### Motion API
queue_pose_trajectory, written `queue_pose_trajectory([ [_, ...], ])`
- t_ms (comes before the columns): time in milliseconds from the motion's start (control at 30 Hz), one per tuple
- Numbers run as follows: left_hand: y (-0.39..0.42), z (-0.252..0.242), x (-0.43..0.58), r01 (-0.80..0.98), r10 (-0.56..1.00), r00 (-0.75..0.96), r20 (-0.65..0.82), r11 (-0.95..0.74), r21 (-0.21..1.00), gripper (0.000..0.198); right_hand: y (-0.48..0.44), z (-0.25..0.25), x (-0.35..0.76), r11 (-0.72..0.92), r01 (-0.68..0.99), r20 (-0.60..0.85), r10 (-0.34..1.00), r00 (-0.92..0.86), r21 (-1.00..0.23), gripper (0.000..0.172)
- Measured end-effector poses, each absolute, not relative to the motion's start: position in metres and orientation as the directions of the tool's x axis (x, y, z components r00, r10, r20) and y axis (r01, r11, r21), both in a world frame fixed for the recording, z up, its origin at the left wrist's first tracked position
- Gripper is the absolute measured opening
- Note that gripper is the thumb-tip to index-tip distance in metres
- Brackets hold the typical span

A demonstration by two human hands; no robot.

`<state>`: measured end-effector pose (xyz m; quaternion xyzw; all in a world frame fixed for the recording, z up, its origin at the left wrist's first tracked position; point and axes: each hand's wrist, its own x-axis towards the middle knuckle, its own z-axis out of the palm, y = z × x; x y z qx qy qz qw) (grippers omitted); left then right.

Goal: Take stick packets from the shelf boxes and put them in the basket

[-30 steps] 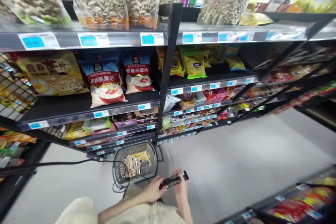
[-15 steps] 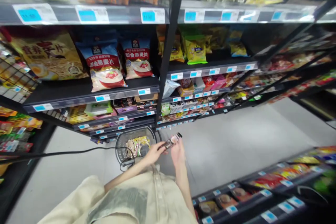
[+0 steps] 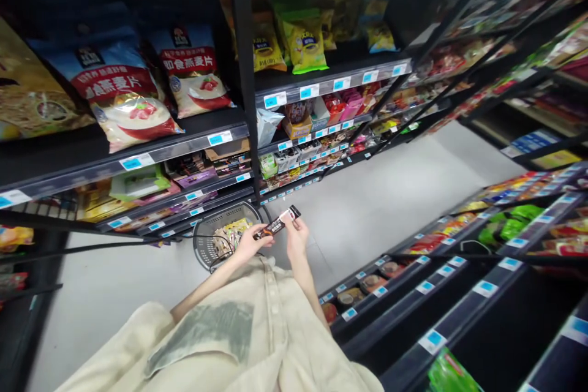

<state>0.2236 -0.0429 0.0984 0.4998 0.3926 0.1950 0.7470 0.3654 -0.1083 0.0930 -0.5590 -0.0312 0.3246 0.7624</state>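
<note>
A slim, dark-wrapped snack bar (image 3: 277,224) with a pale patch near one end is held level in front of my body. My left hand (image 3: 248,241) grips its left end, and my right hand (image 3: 296,234) pinches it near the right end. Below and to the left, a grey plastic shopping basket (image 3: 201,244) stands on the floor. Several small yellow and pale packets (image 3: 233,231) lie inside it. My left forearm covers part of the basket's near side.
Shelving with oatmeal bags (image 3: 133,101) and yellow-green snack bags (image 3: 303,43) rises ahead. A lower rack (image 3: 413,269) runs along my right. Grey floor (image 3: 381,196) stretches between them. A black cable (image 3: 114,246) crosses from the left.
The view has swung right and downward, bringing more of the right-hand rack in. The bar has turned so its printed face shows more; both hands still hold it.
</note>
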Motion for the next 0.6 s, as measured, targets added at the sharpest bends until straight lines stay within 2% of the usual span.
queue_pose_trajectory([
  [100,-0.021,0.105,0.229,0.012,0.836,0.437,-0.331,0.363,0.932,0.063,-0.111,0.086,0.368,0.175,-0.487,-0.345,0.509,0.789,-0.856,0.056],
  [200,0.007,0.115,0.233,-0.069,0.913,0.298,-0.279,0.312,0.948,0.064,-0.114,0.081,0.359,0.068,-0.555,-0.404,0.612,0.679,-0.829,0.06],
  [300,0.027,0.125,0.236,-0.069,0.922,0.291,-0.256,0.287,0.955,0.059,-0.115,0.081,0.339,-0.081,-0.554,-0.411,0.76,0.504,-0.829,0.06],
  [400,0.034,0.13,0.236,-0.068,0.914,0.316,-0.255,0.29,0.955,0.054,-0.113,0.084,0.324,-0.148,-0.529,-0.381,0.849,0.365,-0.836,0.059],
  [600,0.036,0.128,0.234,-0.056,0.91,0.277,-0.309,0.337,0.94,0.059,-0.11,0.085,0.328,-0.157,-0.505,-0.381,0.843,0.379,-0.849,0.062],
])
